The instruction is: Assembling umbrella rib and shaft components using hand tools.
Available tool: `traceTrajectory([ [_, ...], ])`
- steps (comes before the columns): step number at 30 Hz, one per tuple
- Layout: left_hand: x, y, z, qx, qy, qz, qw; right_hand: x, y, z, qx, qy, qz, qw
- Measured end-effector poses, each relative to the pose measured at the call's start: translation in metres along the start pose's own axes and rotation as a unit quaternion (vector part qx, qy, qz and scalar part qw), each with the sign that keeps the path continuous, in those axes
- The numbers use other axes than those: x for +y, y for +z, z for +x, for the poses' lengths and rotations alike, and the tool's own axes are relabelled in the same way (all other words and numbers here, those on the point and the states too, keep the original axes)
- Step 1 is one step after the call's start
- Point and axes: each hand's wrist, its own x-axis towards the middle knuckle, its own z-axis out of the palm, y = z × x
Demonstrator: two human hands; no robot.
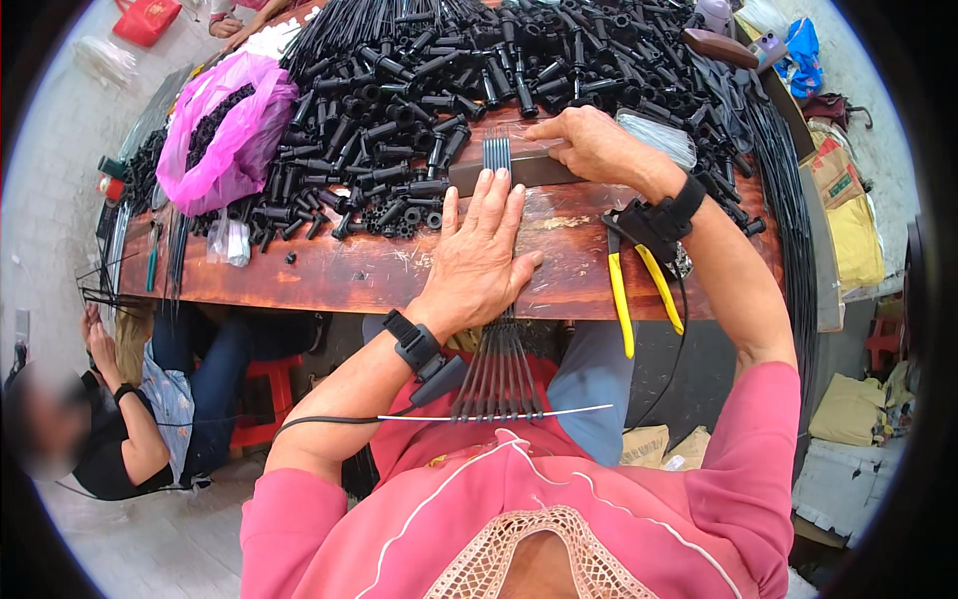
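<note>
The left hand (479,255) lies flat, fingers spread, pressing a row of thin black rods (498,299) onto the wooden table (329,270). The rods run under the palm, their far ends reaching a dark flat block (519,170), their near ends fanning out past the table's edge. The right hand (596,145) rests curled on that block's right end, gripping it (how tightly is hard to tell). Yellow-handled pliers (639,290) lie just right of the rods. Beyond the block spreads a heap of black plastic tubes (439,90); left of the heap sits a pink bag (225,130).
</note>
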Motion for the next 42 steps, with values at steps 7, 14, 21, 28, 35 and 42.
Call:
traceTrajectory([
  [7, 0.0, 0.0, 0.0, -0.003, -0.001, 0.003, 1.0, 0.006, 0.001, 0.002, -0.011, -0.015, -0.003, 1.0],
  [14, -0.001, 0.001, -0.001, 0.0, 0.003, 0.006, 1.0, 0.004, -0.001, 0.003, -0.014, -0.015, 0.006, 1.0],
  [21, 0.001, 0.001, 0.0, 0.0, 0.002, 0.002, 1.0, 0.008, -0.001, 0.002, 0.006, -0.037, -0.017, 0.999],
  [28, 0.001, 0.0, 0.001, -0.005, 0.002, -0.004, 1.0, 0.006, -0.003, 0.001, -0.005, -0.015, -0.018, 1.0],
  [35, 0.0, 0.002, 0.001, -0.012, 0.003, 0.006, 1.0, 0.004, -0.005, 0.001, -0.001, -0.021, -0.004, 1.0],
  [42, 0.002, -0.001, 0.001, -0.017, -0.005, 0.014, 1.0, 0.002, -0.009, 0.001, -0.01, -0.031, 0.005, 0.999],
])
